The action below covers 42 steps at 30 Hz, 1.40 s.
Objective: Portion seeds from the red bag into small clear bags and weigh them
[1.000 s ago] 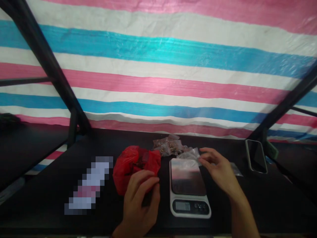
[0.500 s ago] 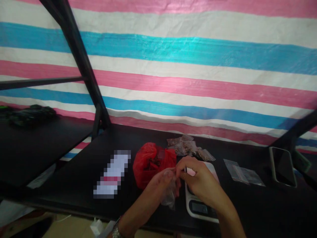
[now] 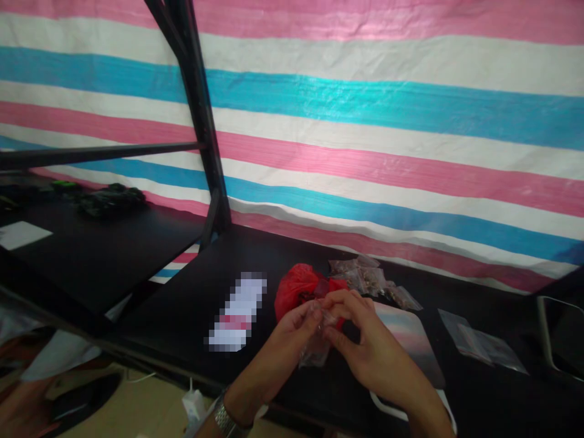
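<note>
The sheet (image 3: 374,140) is striped pink, white and blue; the counter (image 3: 182,316) and frame (image 3: 201,115) are black. The bag (image 3: 296,289) is red, the packet (image 3: 314,354) clear, the scale (image 3: 410,337) silvery and white, the watch (image 3: 222,420) silver.

Your two hands meet low in front of you, fingertips close together. Your left hand (image 3: 292,328) points up and inward, its thumb pressed toward the curled fingers in a pinch. Your left wrist (image 3: 249,389) runs nearly straight into it. Your right hand (image 3: 360,328) arches, palm toward the left, index finger bent, thumb stretched out below it. Your bare right forearm (image 3: 417,389) slants up and inward from the bottom edge.
</note>
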Motion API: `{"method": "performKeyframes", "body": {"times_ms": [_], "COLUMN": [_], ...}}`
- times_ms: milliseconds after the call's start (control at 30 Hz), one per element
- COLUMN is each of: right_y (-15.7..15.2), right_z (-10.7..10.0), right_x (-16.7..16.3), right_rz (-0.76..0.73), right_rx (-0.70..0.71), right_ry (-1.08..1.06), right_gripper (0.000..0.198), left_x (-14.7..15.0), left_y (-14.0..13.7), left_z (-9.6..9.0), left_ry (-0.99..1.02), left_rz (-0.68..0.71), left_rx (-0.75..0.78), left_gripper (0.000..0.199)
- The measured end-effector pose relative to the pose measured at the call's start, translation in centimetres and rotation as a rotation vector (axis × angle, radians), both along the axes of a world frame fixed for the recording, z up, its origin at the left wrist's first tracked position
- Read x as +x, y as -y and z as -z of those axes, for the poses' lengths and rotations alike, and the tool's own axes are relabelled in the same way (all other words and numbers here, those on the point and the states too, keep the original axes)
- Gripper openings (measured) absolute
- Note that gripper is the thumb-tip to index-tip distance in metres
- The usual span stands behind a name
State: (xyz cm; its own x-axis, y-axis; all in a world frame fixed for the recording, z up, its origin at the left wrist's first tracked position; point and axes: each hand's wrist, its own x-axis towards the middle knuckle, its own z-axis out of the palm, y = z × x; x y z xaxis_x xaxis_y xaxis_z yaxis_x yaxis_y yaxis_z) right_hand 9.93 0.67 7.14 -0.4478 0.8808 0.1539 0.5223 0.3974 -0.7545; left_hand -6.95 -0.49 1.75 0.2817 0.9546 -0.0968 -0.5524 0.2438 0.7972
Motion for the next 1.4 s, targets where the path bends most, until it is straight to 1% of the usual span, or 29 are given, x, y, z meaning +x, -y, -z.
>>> {"method": "performKeyframes", "body": {"times_ms": [67,133,200,267,333,400,467,500,567,633,733,833,900,967,1000,1067,1133,1200,1300,1333,1400], "right_y": [0.2,0.5,0.6,0.3,-0.8,-2.5,-4.5,-5.4,-6.6,-7.2,-7.4,-7.6,-7.7,-7.7,-7.7,-7.6,-7.5,-7.5,-7.7,-7.9,-8.2], "right_z": [0.1,0.1,-0.1,-0.4,-0.5,-0.3,0.2,0.6,1.5,2.5,3.3,3.5,3.3,3.1,3.1,3.2,3.4,3.8,4.3,4.5,4.6], "right_x": [-0.3,-0.4,-0.4,-0.3,-0.3,-0.3,-0.6,-0.9,-1.8,-3.1,-4.9,-5.7,-5.8,-5.5,-5.3,-4.9,-4.6,-4.6,-4.7,-4.8,-4.8], "right_rz": [-0.010,-0.032,-0.069,-0.099,-0.053,0.078,0.185,0.195,0.201,0.260,0.389,0.430,0.397,0.325,0.294,0.254,0.214,0.147,0.079,0.069,0.052], "right_rx": [-0.028,-0.049,-0.084,-0.111,-0.061,0.059,0.158,0.179,0.178,0.172,0.185,0.181,0.181,0.192,0.198,0.200,0.183,0.155,0.111,0.094,0.060], "right_ry": [0.017,0.034,0.039,0.004,-0.049,-0.035,0.123,0.246,0.494,0.669,0.758,0.751,0.734,0.720,0.718,0.716,0.679,0.589,0.460,0.429,0.377], "right_gripper": [0.036,0.044,0.043,0.034,0.024,0.022,0.022,0.021,0.020,0.025,0.037,0.042,0.038,0.031,0.032,0.042,0.046,0.043,0.037,0.037,0.035], "left_x": [-0.4,-0.9,-1.3,-1.8,-2.2,-2.5,-2.7,-2.8,-2.9,-2.9,-2.8,-2.7,-2.6,-2.5,-2.5,-2.3,-2.1,-1.9,-1.4,-1.3,-1.2], "left_y": [0.0,0.0,0.2,0.5,0.9,1.2,1.3,1.3,1.1,0.8,0.4,-0.1,-0.5,-0.8,-0.9,-1.1,-1.2,-1.3,-1.6,-1.7,-1.9], "left_z": [0.1,0.5,0.9,0.9,0.5,0.1,-0.2,-0.1,0.2,0.7,1.3,1.7,1.9,2.0,2.0,2.1,2.2,2.4,2.8,2.8,2.9], "left_ry": [-0.009,-0.032,-0.067,-0.120,-0.187,-0.253,-0.303,-0.323,-0.378,-0.455,-0.542,-0.597,-0.632,-0.674,-0.702,-0.775,-0.831,-0.842,-0.794,-0.779,-0.792], "left_rz": [0.022,0.038,0.087,0.164,0.207,0.189,0.116,0.054,-0.096,-0.227,-0.325,-0.410,-0.491,-0.578,-0.621,-0.706,-0.758,-0.726,-0.610,-0.595,-0.615], "left_rx": [0.028,0.045,0.047,0.065,0.094,0.098,0.090,0.094,0.123,0.147,0.151,0.170,0.196,0.216,0.228,0.250,0.259,0.228,0.143,0.125,0.108], "left_gripper": [0.046,0.045,0.047,0.049,0.052,0.055,0.060,0.061,0.057,0.048,0.038,0.034,0.031,0.029,0.027,0.024,0.023,0.024,0.026,0.026,0.026]}}
